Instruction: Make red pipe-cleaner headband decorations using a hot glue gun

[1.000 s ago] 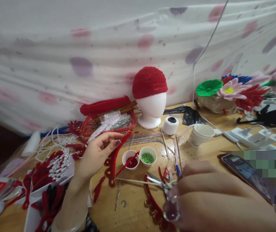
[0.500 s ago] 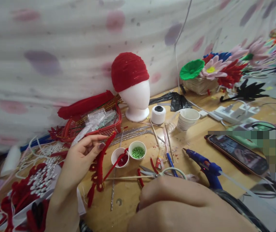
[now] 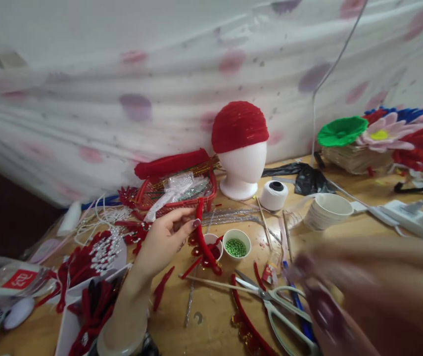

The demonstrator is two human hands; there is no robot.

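My left hand pinches a curved red fuzzy strip with small dangling beads, held upright beside two paper cups. One cup holds green beads; the other, partly behind the strip, has dark red beads. At the lower right, my right hand is raised close to the camera, blurred, with thumb and fingers near each other; whether anything is between them is unclear. Below it lie scissors with pale handles, and a second beaded red strip rests to their left.
A white foam head wearing a red cap stands at the back. Left of it is a red basket of packets. A thread spool, a larger cup and fuzzy flowers are on the right. A white tray lies lower left.
The view has swung left, so things appear farther right. My right hand has lifted from low over the table toward the camera, uncovering the scissors and second strip. My left hand still holds its strip.
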